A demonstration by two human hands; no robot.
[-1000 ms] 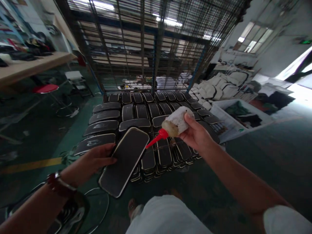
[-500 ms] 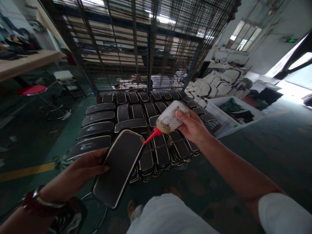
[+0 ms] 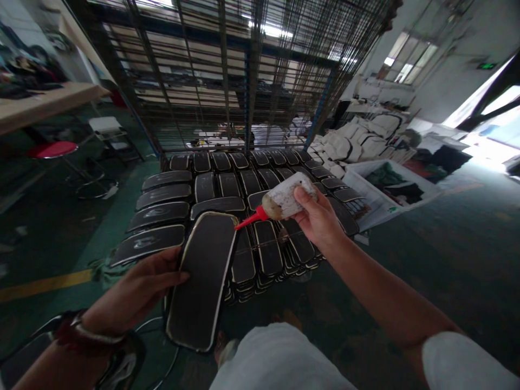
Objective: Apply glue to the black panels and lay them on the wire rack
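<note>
Black panel point(image 3: 201, 287), clasped in left hand point(image 3: 140, 284) near stacked panels point(image 3: 268, 253), stands steeper than earlier; right hand point(image 3: 319, 219) grips bottle point(image 3: 287, 196), red nozzle point(image 3: 251, 219) at panel's upper-right edge; floor point(image 3: 434, 260) open to right.

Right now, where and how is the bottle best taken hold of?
Probably around the broad white body of the bottle, from the person's right, where the right hand holds it. That part is widest, while the narrow red nozzle slants down and left to the upper right corner of the dark panel; this side should keep the grip clear of the tip.
</note>
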